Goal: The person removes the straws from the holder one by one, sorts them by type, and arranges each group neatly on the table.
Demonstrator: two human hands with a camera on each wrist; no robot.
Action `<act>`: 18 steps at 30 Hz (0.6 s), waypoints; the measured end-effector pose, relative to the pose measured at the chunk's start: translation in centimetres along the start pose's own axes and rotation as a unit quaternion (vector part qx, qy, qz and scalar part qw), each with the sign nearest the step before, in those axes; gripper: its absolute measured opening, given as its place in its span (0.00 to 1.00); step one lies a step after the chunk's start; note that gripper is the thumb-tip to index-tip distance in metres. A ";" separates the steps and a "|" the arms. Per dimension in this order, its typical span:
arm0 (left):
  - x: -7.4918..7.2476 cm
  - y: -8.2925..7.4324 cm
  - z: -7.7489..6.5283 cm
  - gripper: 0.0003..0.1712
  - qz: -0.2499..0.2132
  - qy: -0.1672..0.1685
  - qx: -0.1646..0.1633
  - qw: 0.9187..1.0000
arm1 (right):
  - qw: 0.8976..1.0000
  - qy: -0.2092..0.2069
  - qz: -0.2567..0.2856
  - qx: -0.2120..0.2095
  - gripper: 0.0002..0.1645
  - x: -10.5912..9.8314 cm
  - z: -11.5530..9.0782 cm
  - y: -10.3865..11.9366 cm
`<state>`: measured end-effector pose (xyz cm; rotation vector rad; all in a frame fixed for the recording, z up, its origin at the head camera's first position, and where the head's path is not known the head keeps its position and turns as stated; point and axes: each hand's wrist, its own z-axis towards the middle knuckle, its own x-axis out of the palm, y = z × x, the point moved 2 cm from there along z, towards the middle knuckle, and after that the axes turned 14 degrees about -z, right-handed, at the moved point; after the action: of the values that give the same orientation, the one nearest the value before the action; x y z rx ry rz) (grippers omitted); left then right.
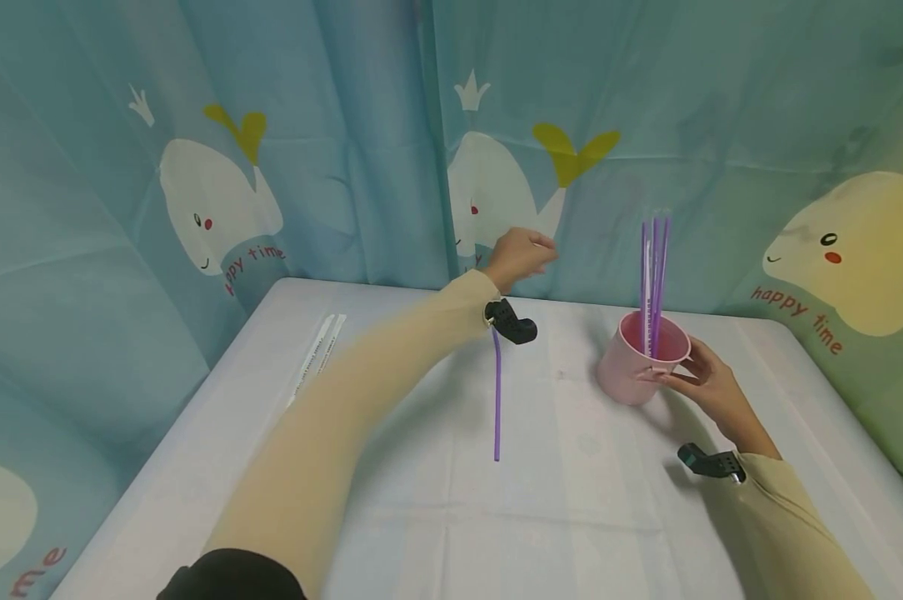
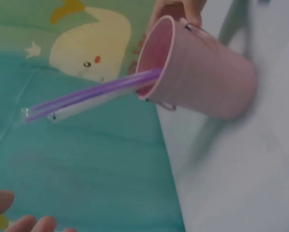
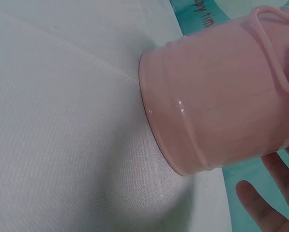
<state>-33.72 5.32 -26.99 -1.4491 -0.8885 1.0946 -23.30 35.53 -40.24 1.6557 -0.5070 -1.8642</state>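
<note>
Dark rounded object (image 1: 230,577) nearest camera, can't tell what. Left hand (image 1: 519,257): thumb and fingers apart, empty, raised. Right hand (image 1: 714,390): fingers clamped on pink bucket (image 1: 626,371), purple straws (image 1: 657,292) standing inside. Loose straw (image 1: 497,400) lies camera-side of left fingers; white strips (image 1: 320,354) left of them.

Straws (image 1: 659,292) hidden low inside bucket (image 1: 622,375), white strips (image 1: 312,350) partly behind sleeve (image 1: 361,383)

Passage: between purple straw (image 1: 497,408) and pink bucket (image 1: 620,372) | obstacle: standing straws (image 1: 659,283)
</note>
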 end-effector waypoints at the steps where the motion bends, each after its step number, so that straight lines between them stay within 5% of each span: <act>1: 0.4 -0.1 0.1 0.17 -0.003 0.004 0.004 1.000 | 1.000 0.000 -0.001 0.001 0.48 0.0 0.0 0.0; 7: 2.9 0.0 0.7 0.17 -0.001 0.021 0.024 0.999 | 1.000 0.007 -0.021 0.009 0.47 -0.2 -0.1 0.2; 18: 6.8 0.6 1.8 0.15 -0.036 -0.006 0.049 0.998 | 1.000 0.008 -0.012 0.013 0.47 -0.2 0.1 0.1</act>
<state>-33.38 12.12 -28.73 -1.3218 -0.8751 1.0795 -23.37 35.56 -39.98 1.7004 -0.5081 -1.8671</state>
